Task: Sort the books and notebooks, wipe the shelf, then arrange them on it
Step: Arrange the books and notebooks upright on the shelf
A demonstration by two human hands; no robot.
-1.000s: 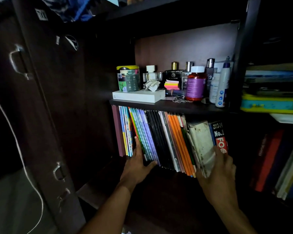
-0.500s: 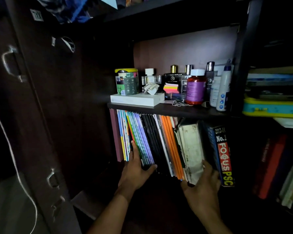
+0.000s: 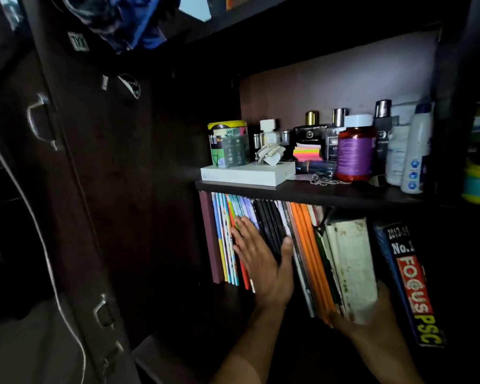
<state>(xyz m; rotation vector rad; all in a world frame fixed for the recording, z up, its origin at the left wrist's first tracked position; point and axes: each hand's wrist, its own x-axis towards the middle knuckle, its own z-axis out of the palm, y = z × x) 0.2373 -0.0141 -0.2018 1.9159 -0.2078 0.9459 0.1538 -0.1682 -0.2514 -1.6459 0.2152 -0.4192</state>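
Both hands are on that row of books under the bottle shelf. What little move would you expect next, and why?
Probably drawing the clutch of books out toward the person. The left hand lies flat on the thin notebooks, its thumb hooked by the black ones; the right hand holds the bottom of the thick white book and orange notebooks, which tilt outward. Sorting comes first.

orange notebooks, purple-labelled red bottle, yellow-lidded patterned tin
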